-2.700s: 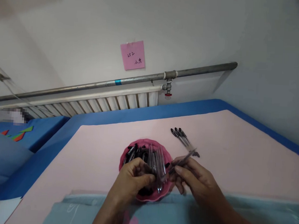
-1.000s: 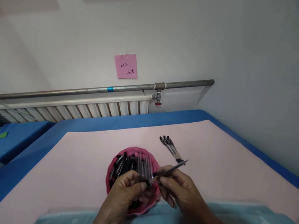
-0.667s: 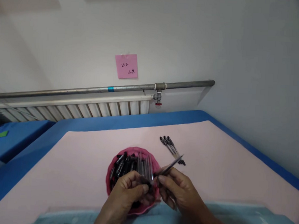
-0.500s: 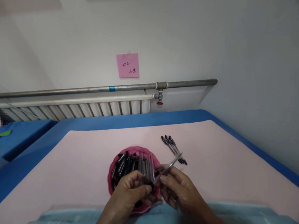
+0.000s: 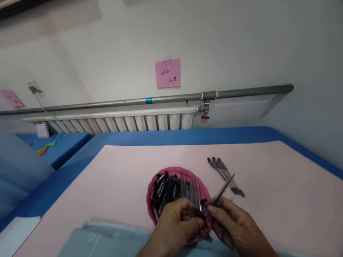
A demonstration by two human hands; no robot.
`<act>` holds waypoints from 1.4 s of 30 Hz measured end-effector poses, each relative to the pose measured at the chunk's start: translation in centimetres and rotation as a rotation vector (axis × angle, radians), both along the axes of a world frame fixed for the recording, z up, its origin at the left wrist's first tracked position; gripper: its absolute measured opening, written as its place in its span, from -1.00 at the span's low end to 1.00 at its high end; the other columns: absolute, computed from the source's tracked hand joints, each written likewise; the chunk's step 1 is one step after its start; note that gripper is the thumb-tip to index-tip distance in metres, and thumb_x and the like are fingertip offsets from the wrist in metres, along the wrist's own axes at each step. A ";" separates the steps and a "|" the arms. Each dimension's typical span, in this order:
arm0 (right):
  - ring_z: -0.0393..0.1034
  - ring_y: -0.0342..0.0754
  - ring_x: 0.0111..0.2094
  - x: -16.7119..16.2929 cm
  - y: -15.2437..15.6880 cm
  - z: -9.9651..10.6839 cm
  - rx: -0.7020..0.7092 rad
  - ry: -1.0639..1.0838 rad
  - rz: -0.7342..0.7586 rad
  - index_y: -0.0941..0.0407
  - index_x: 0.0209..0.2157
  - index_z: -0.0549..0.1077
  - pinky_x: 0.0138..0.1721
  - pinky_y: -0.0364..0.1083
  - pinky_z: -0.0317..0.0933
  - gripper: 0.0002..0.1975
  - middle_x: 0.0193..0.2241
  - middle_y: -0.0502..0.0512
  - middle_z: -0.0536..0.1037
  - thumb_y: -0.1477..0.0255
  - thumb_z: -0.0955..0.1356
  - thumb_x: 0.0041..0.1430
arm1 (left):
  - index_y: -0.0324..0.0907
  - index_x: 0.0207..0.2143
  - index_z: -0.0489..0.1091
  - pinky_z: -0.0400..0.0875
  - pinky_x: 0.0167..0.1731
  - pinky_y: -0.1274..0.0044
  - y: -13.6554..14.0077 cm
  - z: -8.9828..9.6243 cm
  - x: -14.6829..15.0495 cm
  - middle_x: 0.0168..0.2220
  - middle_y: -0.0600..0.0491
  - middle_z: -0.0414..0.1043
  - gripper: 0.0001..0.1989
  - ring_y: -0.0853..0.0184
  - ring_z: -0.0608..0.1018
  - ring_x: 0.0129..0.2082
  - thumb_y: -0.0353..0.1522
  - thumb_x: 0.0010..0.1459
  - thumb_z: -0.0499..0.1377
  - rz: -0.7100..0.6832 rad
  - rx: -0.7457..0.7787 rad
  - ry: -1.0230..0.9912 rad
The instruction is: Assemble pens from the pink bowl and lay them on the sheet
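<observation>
Pinching one thin pen, the person's right hand is at the right side of the pink basket. The pen's low end sits between the thumb and first finger, squeezed tight, and the rest pokes out past the fingertips, slanting up and away from the basket. The left hand is over the near part of the basket, with its thumb and fingers closed on one small dark piece, too blurry to name. The two hands' fingertips are very near each other.

The one basket holds lots of black caps on its left side and several clear tubes on its right; they overlap too much to count. Three pens lie side by side behind the basket and to its right. One pink mat is under the basket. Nearer than the basket is a blue-green cloth. Far behind the basket are one white radiator, one metal pipe and one pink note on the wall.
</observation>
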State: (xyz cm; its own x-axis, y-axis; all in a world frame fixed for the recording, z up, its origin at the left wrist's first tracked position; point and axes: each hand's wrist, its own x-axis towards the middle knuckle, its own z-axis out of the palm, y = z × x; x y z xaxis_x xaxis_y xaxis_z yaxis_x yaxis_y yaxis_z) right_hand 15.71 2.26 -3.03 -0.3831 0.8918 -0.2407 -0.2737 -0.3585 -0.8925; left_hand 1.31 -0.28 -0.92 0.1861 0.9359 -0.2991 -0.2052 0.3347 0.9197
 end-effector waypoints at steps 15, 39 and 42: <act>0.09 -0.24 -0.68 0.1 0.3 0.0 -0.026 -0.163 -0.051 0.08 -0.44 0.34 -0.64 -0.23 -0.06 -0.58 -0.69 -0.14 0.26 0.08 0.46 -0.20 | -0.19 -0.47 0.33 0.27 -0.52 0.58 -0.5 0.1 0.3 -0.54 0.08 0.43 -0.94 0.40 0.43 -0.54 -0.42 -0.10 0.15 0.029 0.126 0.270; 0.02 -0.26 -0.75 0.2 0.2 1.0 0.123 -0.277 -0.061 0.09 -0.55 0.26 -0.73 -0.22 -0.16 -0.62 -0.77 -0.15 0.25 0.07 0.36 -0.01 | -0.18 -0.46 0.38 0.24 -0.47 0.58 1.3 0.6 -5.9 -0.53 0.11 0.39 -0.88 0.38 0.39 -0.50 -0.32 0.04 0.14 0.501 0.307 0.588; 0.05 -0.26 -0.74 0.1 0.1 1.1 0.162 -0.281 -0.058 0.09 -0.56 0.24 -0.72 -0.21 -0.14 -0.62 -0.75 -0.14 0.28 0.09 0.36 0.01 | -0.16 -0.40 0.41 0.29 -0.37 0.52 1.5 -0.4 -5.8 -0.44 0.07 0.44 -0.90 0.33 0.44 -0.41 -0.40 0.06 0.09 0.383 0.356 0.738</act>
